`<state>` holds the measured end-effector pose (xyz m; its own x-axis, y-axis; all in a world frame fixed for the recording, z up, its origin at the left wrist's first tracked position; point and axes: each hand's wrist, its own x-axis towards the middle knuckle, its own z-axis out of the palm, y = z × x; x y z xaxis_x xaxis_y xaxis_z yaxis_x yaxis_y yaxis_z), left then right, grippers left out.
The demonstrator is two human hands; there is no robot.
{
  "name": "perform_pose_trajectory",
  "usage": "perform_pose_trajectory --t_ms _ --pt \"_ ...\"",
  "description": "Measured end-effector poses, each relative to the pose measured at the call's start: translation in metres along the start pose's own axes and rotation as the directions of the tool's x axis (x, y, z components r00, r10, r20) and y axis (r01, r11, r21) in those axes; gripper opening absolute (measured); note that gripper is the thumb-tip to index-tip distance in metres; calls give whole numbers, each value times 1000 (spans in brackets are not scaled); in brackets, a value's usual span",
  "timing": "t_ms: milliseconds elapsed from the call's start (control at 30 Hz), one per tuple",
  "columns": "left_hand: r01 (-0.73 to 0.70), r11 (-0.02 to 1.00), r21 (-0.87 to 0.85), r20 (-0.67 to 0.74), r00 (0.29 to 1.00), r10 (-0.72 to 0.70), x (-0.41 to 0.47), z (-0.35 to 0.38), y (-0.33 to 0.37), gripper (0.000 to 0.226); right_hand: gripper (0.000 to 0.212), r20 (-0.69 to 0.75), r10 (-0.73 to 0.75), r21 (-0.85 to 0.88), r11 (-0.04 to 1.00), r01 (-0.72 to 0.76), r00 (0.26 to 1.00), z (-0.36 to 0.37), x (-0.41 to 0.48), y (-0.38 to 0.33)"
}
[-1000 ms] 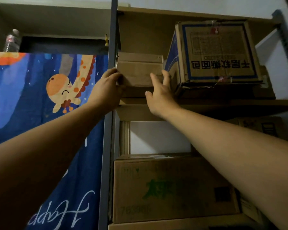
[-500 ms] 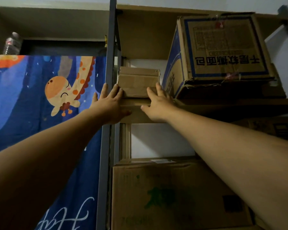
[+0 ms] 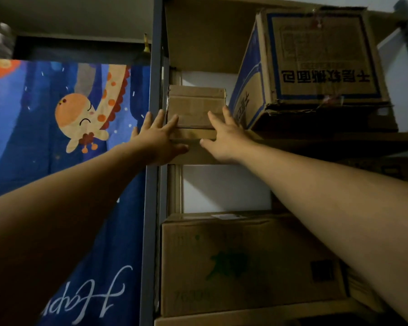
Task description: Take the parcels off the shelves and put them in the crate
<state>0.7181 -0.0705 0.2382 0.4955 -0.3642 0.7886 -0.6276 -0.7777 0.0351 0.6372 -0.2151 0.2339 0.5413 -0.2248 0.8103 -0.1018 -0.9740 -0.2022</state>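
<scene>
Though shelved, the parcel (image 3: 196,107) (small) touches left hand (image 3: 160,141), right hand (image 3: 226,140).

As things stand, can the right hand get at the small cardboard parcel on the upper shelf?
Probably yes: the right hand has straight fingers on the small cardboard parcel at its lower right corner. The blue-printed carton stands close beside it, so room along that side looks tight.

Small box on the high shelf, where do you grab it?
Probably its left and right front corners, coming from the front: the small box stands square, close between the post and the big box, so mostly its front is free.
</scene>
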Motion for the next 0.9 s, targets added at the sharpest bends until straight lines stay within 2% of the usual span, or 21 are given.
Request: perform_pose_trajectory --t_ms 200,533,733,900 --pt "-25 997 -72 -33 999 23 -8 -2 10 83 74 -49 -12 12 1000 12 999 -9 -18 1" --pt "-103 975 -198 -30 995 99 -35 -17 72 84 71 -22 -35 -31 999 35 999 -59 -79 36" --pt "-53 957 -284 -50 998 40 -59 -32 137 85 70 3 -67 -41 997 67 998 -107 -109 88" --pt "-12 918 -396 -52 999 -9 -67 -35 179 88 71 -1 -28 -46 999 28 1000 -144 -120 134"
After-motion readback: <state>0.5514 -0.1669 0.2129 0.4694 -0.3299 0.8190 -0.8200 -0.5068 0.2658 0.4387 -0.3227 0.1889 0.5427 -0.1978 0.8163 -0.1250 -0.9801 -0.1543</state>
